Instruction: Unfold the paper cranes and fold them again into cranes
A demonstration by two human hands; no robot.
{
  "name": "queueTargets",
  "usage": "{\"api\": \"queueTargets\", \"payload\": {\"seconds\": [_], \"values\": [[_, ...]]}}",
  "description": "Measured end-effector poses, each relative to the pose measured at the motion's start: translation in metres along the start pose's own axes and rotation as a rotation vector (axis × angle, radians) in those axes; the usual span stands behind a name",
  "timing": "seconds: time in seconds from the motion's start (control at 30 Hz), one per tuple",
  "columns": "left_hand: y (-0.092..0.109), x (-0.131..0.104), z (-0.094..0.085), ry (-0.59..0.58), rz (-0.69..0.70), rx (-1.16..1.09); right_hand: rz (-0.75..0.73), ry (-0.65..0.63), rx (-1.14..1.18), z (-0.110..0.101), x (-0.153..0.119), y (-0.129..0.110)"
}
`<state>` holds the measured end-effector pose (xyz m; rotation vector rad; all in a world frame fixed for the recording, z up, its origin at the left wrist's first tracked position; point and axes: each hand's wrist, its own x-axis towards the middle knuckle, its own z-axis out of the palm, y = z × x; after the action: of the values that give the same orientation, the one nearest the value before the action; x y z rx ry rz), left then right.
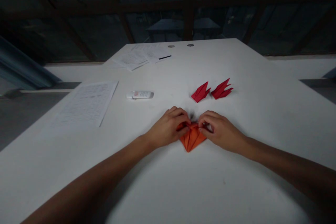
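Observation:
A folded piece of orange origami paper [193, 138] lies on the white table, its pointed end toward me and crease lines running across it. My left hand [170, 126] pinches its upper left edge between thumb and fingers. At its upper right edge, my right hand [219, 129] pinches the paper in the same manner. The far part of the paper is partly hidden by my fingers. Beyond my hands lie two folded red paper pieces, one on the left [201, 92] and one on the right [222, 89], each with pointed tips.
A white bottle or tube with printed text [140, 95] lies left of centre. A written sheet [85, 103] is at the left, with more papers [133, 57] and a black strip [165, 57] farther back. Two round discs sit near the far edge of the table [252, 66], before dark windows.

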<state>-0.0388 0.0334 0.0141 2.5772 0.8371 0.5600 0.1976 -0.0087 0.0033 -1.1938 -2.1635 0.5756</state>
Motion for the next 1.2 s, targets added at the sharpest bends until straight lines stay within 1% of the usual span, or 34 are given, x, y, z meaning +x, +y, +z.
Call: {"api": "queueTargets", "payload": {"seconds": [0.13, 0.27, 0.4, 0.5, 0.6, 0.7, 0.83, 0.9, 0.97, 1.1, 1.2], "values": [[-0.002, -0.001, -0.004, -0.038, 0.095, 0.085, -0.101, -0.004, -0.084, 0.001, -0.002, 0.004], [-0.005, -0.002, -0.007, -0.042, 0.175, 0.157, -0.227, -0.067, -0.193, 0.001, -0.004, 0.008], [-0.007, -0.003, -0.007, -0.049, 0.209, 0.208, -0.246, -0.069, -0.279, 0.0, -0.005, 0.005], [-0.009, -0.002, -0.007, -0.062, 0.178, 0.196, -0.216, -0.074, -0.296, -0.001, -0.005, 0.002], [-0.012, -0.002, -0.007, -0.056, 0.151, 0.115, -0.184, -0.069, -0.28, -0.001, -0.005, 0.0], [-0.015, -0.001, -0.005, -0.036, 0.107, 0.051, -0.177, -0.026, -0.241, -0.001, -0.005, 0.0], [-0.015, 0.0, -0.002, -0.006, 0.015, 0.006, -0.198, 0.043, -0.222, -0.001, -0.005, 0.0], [-0.014, 0.0, -0.001, 0.003, -0.029, -0.004, -0.239, 0.069, -0.243, -0.001, -0.007, -0.001], [-0.013, 0.0, 0.0, 0.002, -0.065, -0.015, -0.315, 0.065, -0.278, 0.0, -0.008, -0.002], [-0.013, 0.0, 0.002, 0.018, -0.118, -0.055, -0.472, -0.039, -0.321, 0.003, -0.008, 0.0], [-0.013, 0.0, 0.002, 0.026, -0.132, -0.055, -0.505, -0.073, -0.323, 0.004, -0.008, 0.002]]}}
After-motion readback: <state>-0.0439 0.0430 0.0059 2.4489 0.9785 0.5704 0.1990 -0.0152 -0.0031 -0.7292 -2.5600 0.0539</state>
